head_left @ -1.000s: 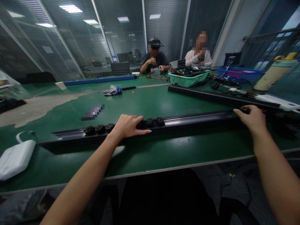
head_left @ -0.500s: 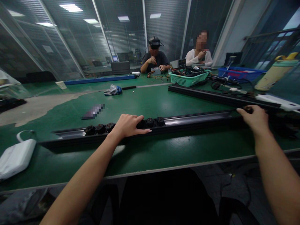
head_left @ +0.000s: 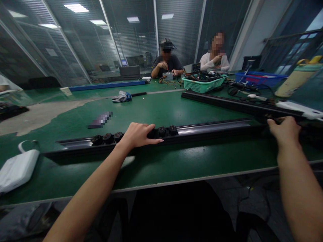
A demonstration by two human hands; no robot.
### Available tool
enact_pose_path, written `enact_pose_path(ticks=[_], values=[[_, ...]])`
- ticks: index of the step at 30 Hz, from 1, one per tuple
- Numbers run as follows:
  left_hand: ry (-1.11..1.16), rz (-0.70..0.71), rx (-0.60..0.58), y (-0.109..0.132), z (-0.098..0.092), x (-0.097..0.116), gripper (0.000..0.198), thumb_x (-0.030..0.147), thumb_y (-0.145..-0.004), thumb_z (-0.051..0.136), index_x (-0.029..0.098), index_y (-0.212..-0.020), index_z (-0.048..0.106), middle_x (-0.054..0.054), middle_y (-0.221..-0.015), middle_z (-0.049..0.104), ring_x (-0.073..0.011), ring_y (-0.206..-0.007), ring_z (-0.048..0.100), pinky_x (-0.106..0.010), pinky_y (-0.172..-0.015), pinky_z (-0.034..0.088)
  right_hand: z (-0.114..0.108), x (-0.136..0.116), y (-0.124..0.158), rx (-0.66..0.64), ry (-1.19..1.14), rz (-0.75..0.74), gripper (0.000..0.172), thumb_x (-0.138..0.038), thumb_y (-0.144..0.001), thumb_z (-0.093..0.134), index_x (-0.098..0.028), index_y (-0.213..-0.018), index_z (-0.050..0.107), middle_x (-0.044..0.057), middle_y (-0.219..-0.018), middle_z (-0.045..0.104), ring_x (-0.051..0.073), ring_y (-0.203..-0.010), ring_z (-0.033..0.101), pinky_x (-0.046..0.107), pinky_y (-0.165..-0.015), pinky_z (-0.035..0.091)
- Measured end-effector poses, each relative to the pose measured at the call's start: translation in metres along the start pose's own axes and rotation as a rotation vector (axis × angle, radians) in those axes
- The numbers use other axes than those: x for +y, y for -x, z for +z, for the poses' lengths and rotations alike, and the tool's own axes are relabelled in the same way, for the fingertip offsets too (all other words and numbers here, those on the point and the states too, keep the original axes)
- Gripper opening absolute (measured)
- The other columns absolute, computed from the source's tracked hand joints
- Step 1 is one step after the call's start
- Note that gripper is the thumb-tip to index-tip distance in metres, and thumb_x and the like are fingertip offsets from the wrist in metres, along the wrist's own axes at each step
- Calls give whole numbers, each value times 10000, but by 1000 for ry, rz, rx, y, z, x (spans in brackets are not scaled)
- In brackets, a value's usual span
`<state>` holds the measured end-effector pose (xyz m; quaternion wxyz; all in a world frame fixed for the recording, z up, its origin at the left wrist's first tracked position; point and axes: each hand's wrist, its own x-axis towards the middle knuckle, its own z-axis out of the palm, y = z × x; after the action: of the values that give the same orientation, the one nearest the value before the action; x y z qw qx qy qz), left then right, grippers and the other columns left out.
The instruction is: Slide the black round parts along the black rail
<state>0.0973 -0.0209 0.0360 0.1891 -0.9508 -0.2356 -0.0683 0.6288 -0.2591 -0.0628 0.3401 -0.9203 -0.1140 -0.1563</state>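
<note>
A long black rail point(head_left: 209, 129) lies across the green table point(head_left: 161, 164) in front of me, with several black socket modules point(head_left: 108, 137) seated in its channel. My left hand point(head_left: 138, 135) rests on top of the rail among the modules, fingers stretched out flat. My right hand point(head_left: 285, 131) is at the rail's right end, fingers curled over something small and dark that I cannot make out.
A second black rail point(head_left: 227, 102) lies behind. A white device point(head_left: 16, 169) sits at the left. A green basket point(head_left: 203, 84), a blue tray point(head_left: 257, 79) and cables lie at the back right, where two people sit. A bottle point(head_left: 295, 79) stands at the right.
My right hand has slid to the right along the rail toward its end. The left hand has stayed in place.
</note>
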Motion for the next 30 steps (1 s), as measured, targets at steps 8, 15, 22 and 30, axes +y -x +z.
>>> enact_pose_path(ticks=[8, 15, 22, 30], values=[[-13, -5, -8, 0, 1, 0, 777, 851, -782, 256, 205, -983, 640, -89, -818, 713, -228, -694, 644, -292, -536, 197, 8, 10, -16, -78, 185, -106, 244, -262, -654, 626, -201, -884, 679, 124, -854, 665, 305, -909, 619, 426, -908, 452], [-2, -12, -5, 0, 0, 0, 755, 847, -777, 281, 209, -964, 637, -92, -816, 714, -221, -680, 637, -290, -545, 221, 8, 10, -14, 12, 129, -95, 142, -342, -679, 598, -206, -685, 638, 127, -670, 611, 305, -742, 577, 447, -809, 444], [40, -17, -3, 0, -1, 1, 768, 848, -774, 293, 196, -962, 652, -105, -808, 710, -230, -673, 630, -294, -553, 232, 3, 7, -6, 66, 70, -135, 205, -284, -704, 552, -194, -812, 702, 109, -722, 638, 284, -742, 569, 432, -819, 434], [13, -19, -15, 0, -2, 1, 770, 851, -777, 277, 198, -960, 642, -103, -828, 717, -225, -684, 635, -289, -548, 218, -8, -20, 18, 202, 64, -408, 404, -309, -851, 406, -121, -1038, 711, 172, -935, 699, 281, -879, 611, 377, -878, 434]])
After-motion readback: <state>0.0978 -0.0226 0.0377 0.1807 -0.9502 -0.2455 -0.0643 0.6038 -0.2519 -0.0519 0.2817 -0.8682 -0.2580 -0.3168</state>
